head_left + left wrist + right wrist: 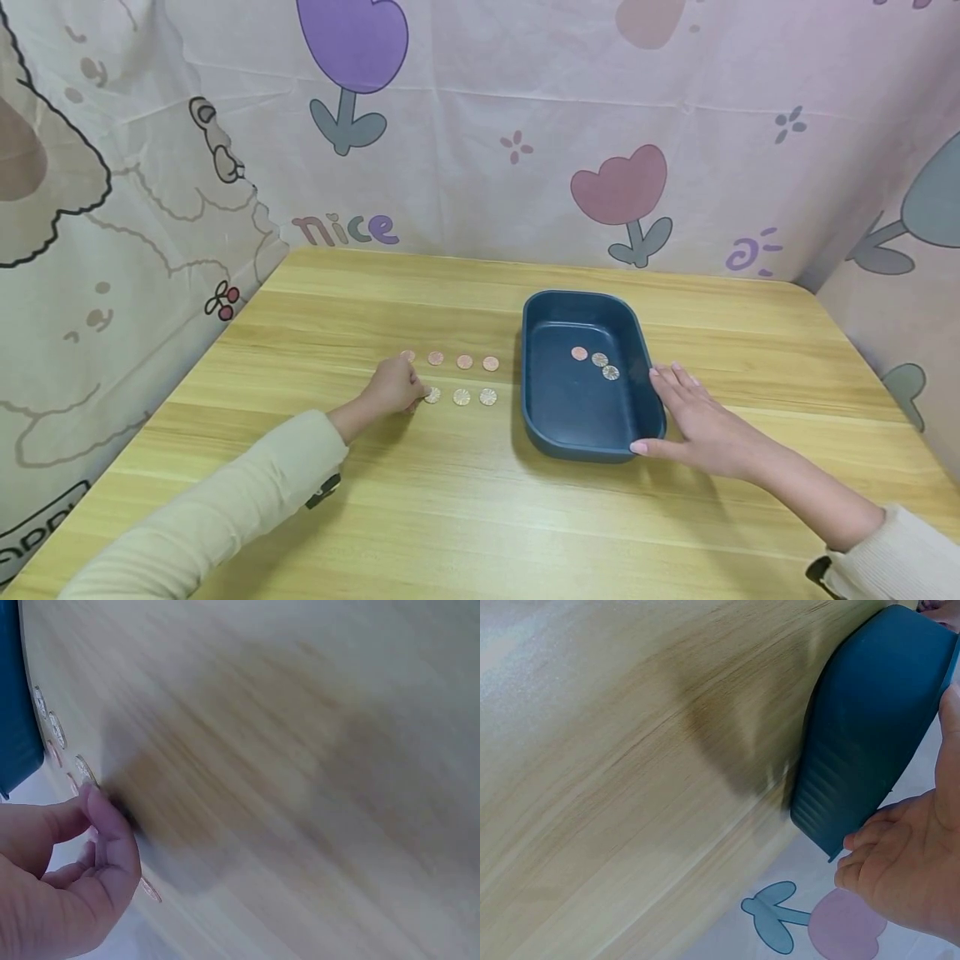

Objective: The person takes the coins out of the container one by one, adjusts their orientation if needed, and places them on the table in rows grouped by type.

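We watch the left hand (392, 387), its grip pinching the edge of a silver coin (433, 396) on the desk (450, 508), left of the tray (566, 421); our right hand (705, 429), grip spread, touches the tray's rim!

Blue tray (577, 425), three coins (611, 372) inside; copper coins (465, 362), pale coins (461, 397) in rows beside, one perhaps hidden

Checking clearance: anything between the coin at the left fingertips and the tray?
Yes: two pale coins lie flat between, then the left wall of the tray. The right hand is on its right side, clear.
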A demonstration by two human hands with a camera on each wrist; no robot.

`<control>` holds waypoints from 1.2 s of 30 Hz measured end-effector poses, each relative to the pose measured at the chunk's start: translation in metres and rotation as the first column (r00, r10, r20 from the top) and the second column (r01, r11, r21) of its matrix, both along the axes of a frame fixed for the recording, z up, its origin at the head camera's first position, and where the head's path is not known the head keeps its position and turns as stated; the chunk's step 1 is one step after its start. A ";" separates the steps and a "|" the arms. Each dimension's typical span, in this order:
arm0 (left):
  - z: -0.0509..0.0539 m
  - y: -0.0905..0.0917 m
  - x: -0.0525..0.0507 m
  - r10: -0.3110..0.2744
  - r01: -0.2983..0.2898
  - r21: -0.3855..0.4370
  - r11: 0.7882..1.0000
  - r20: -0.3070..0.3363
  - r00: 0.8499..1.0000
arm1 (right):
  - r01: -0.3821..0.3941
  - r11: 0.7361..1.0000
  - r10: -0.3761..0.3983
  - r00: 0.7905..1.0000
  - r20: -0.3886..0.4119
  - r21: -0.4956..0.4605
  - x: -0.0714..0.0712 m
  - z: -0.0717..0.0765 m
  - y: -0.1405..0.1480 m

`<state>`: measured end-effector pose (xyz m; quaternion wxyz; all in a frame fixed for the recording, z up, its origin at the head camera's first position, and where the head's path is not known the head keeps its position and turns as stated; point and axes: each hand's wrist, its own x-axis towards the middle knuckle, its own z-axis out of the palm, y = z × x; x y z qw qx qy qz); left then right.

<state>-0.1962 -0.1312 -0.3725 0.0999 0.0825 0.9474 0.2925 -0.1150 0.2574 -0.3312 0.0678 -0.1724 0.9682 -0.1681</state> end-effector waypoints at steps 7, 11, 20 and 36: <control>0.017 0.009 -0.003 0.031 -0.028 0.055 0.998 -0.055 0.998 | 0.000 1.000 0.000 1.000 0.003 -0.001 0.000 0.000 0.001; 0.031 0.017 -0.004 0.011 0.009 0.149 0.989 -0.138 0.990 | 0.002 1.000 -0.002 1.000 0.004 -0.002 0.001 0.000 0.001; 0.053 0.050 0.002 0.024 0.030 0.330 0.943 -0.160 0.987 | 0.001 1.000 -0.001 1.000 0.004 -0.003 0.000 -0.001 0.001; 0.043 0.115 -0.008 -0.031 0.110 0.434 0.894 -0.184 0.982 | -0.003 1.000 0.003 1.000 -0.005 -0.002 -0.002 -0.002 0.000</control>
